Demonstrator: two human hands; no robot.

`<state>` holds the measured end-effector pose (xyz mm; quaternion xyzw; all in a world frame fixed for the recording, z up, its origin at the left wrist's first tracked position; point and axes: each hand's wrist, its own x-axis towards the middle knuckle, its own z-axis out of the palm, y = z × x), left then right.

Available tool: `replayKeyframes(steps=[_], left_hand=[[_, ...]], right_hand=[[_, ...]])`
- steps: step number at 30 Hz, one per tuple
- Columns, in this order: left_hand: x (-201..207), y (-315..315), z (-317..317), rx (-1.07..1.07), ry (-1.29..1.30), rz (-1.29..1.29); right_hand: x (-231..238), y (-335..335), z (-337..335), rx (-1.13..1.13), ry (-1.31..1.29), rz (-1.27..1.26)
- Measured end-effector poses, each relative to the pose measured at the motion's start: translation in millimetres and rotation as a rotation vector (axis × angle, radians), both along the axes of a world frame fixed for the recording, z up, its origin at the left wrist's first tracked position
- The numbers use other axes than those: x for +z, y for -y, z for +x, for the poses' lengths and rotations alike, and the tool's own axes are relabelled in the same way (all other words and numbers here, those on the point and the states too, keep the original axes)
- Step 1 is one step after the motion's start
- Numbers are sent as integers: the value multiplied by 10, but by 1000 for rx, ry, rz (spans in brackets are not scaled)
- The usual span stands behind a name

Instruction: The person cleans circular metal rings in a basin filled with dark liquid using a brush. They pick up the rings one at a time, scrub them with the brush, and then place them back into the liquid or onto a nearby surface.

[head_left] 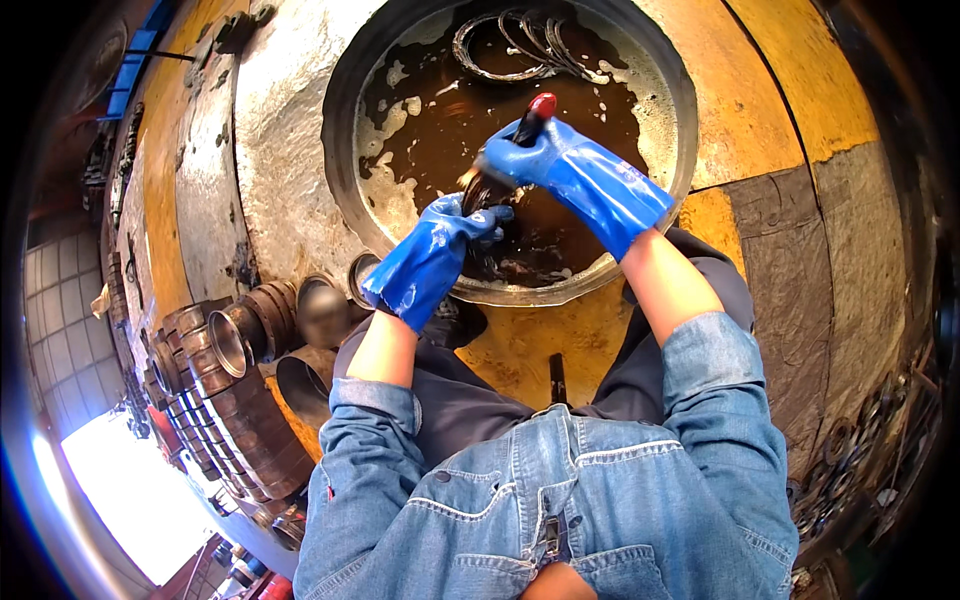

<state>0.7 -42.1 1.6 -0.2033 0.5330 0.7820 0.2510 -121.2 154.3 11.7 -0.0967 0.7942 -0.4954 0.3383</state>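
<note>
Both my hands wear long blue rubber gloves and work over a round dark basin [341, 150] of brown, foamy liquid. My right hand [540, 160] is closed round the black handle of a brush [531, 122] whose end is red. Its working end, by the left hand, is smeared by motion. In my left hand [435, 245] is a dark, wet, curved metal ring [485, 195], gripped near the basin's near side; much of it is hidden by the gloves. Several thin metal rings [463, 48] lie partly in the liquid at the far side.
Left of my legs stand rows of rusty metal rings and sleeves [235, 340], with a large ribbed stack [250, 440] below. Small dark parts [235, 33] sit at the far left. Worn yellow and grey plates [780, 90] cover the floor. Assorted metal parts [850, 440] pile up at right.
</note>
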Motion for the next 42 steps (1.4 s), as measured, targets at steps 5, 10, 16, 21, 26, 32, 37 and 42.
replayKeyframes(steps=[5, 10, 16, 21, 26, 32, 37, 42], left_hand=[[-52, -61, -19, -73, 66, -74], [-51, -197, -129, -192, 110, -19], [-12, -412, -103, 1, -270, 15], [-189, -362, -196, -78, -12, 4], [-169, -52, -96, 26, -27, -172], [-292, 192, -40, -72, -194, -254], [75, 97, 61, 24, 11, -122], [-54, 83, 52, 10, -97, -153]], right_hand=[[-125, -282, -1, -199, -53, 274], [-107, -471, -46, -301, 72, 257], [62, -904, 113, -510, -176, 122], [-47, -896, 17, -488, -167, 192], [-338, -569, -98, -191, 41, -344], [-621, 330, 5, 26, 102, -279], [-470, 33, -155, -161, 119, -170], [-183, 303, -244, 113, 420, -270]])
